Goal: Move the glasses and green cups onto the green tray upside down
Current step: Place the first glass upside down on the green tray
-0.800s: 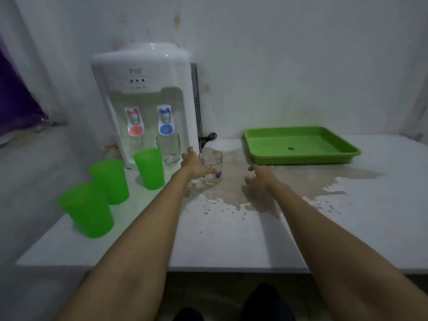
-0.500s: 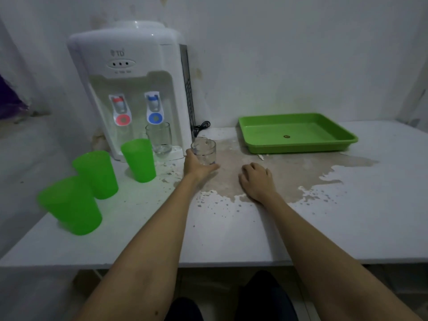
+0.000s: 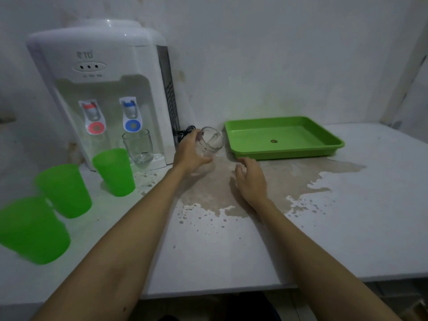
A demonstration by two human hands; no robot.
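Observation:
My left hand (image 3: 192,151) grips a clear glass (image 3: 211,141), lifted off the table and tilted toward the green tray (image 3: 283,152), just left of the tray's near corner. My right hand (image 3: 250,179) hovers low over the wet patch below the tray, fingers apart and holding nothing. A second clear glass (image 3: 138,147) stands upright on the dispenser's drip ledge. Three green cups stand upright on the left: one (image 3: 114,172) in front of the dispenser, one (image 3: 63,189) further left, one (image 3: 32,230) nearest me and blurred. The tray holds no cups or glasses.
A white water dispenser (image 3: 104,93) stands at the back left against the wall, with a black cable (image 3: 185,132) beside it. A brownish puddle (image 3: 289,174) spreads over the white table in front of the tray. The table's front edge (image 3: 231,290) runs below my forearms.
My left hand has raised the glass off the table and tipped it toward the tray. My right hand has opened from a loose fist and lifted slightly.

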